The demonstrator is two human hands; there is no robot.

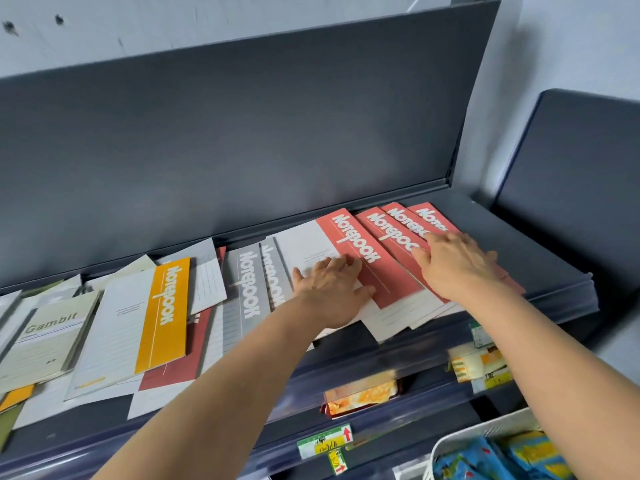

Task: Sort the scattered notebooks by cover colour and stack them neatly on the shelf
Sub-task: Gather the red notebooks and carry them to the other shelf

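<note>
Resting flat, fingers straight, the left hand (pixel 329 292) and right hand (pixel 457 265) are laid on fanned red notebooks (pixel 349 237) right of the orange notebook (pixel 162 313); light, slippery, likely best squared by edges.

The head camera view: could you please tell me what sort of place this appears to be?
Probably a shop, perhaps a general store: the dark metal display shelf has price labels on a lower rail, several matching red notebooks lie together, and packaged goods sit on the tier below.
</note>
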